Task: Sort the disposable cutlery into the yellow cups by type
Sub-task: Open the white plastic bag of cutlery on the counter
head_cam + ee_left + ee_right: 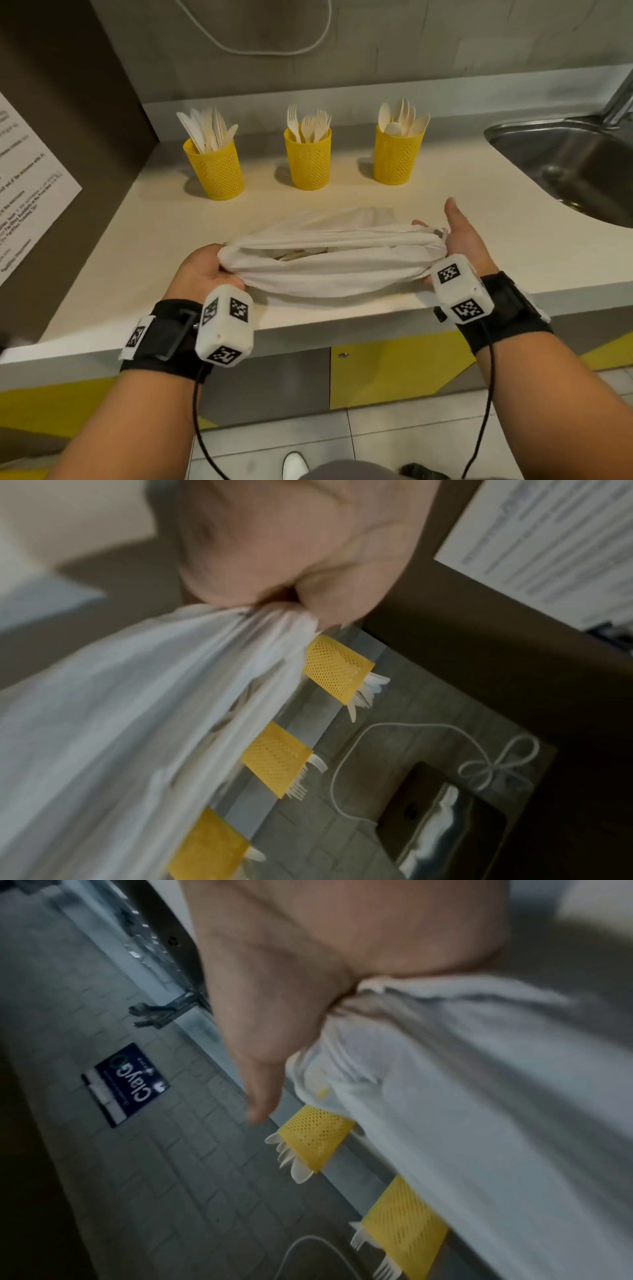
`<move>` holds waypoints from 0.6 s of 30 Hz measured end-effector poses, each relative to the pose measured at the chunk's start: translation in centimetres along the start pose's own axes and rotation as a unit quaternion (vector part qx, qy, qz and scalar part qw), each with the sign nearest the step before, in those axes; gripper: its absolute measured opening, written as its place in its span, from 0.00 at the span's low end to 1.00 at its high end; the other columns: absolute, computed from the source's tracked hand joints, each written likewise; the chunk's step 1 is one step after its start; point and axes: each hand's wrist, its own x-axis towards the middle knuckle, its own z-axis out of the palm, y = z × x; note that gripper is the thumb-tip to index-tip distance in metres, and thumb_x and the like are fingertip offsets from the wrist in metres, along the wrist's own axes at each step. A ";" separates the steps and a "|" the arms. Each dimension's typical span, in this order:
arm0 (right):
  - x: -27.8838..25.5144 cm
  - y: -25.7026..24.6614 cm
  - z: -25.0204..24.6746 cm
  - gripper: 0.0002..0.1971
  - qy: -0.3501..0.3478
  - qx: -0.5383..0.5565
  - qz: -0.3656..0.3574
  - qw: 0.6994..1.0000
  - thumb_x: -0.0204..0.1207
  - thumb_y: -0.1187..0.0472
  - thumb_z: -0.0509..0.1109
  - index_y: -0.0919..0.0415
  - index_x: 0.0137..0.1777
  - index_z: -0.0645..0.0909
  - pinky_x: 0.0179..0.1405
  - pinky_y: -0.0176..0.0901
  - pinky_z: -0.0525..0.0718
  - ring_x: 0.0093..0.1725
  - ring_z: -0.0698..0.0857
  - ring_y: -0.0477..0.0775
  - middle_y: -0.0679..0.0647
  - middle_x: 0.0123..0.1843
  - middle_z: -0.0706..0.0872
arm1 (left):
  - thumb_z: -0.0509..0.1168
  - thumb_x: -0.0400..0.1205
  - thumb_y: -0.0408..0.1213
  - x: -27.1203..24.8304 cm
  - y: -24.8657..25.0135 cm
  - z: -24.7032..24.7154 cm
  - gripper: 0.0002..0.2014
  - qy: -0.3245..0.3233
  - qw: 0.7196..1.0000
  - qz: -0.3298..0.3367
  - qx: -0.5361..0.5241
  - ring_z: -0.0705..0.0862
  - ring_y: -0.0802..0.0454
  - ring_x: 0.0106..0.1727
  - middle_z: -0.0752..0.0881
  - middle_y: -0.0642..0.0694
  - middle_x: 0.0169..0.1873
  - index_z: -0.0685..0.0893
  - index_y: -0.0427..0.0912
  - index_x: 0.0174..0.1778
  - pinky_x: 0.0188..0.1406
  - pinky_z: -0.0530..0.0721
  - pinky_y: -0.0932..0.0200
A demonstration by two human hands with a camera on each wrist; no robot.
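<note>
Holding a white cloth (329,263) by its two bunched ends, the left hand (202,270) and right hand (460,240) keep it stretched just above the desk (411,205); each grip is closed on the fabric, the right thumb sticking out. Some cutlery (294,255) lies in its fold. Behind the cloth stand three yellow cups: knives (215,168), forks (308,157), spoons (397,154).

The head view looks down over the counter (171,219) from its near edge. Both wrist views sit close behind each palm, tilted, facing the far wall; all share the yellow cups (308,159).
</note>
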 end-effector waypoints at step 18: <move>1.1 -0.1 1.0 0.12 0.196 -0.388 -0.271 0.859 0.74 0.73 0.59 0.59 0.51 0.78 0.48 0.56 0.87 0.52 0.85 0.66 0.63 0.52 0.83 | 0.61 0.82 0.36 0.6 0.0 -2.0 0.06 0.096 0.791 0.311 0.518 0.80 0.45 0.40 0.82 0.42 0.48 0.77 0.48 0.53 0.38 0.77 0.53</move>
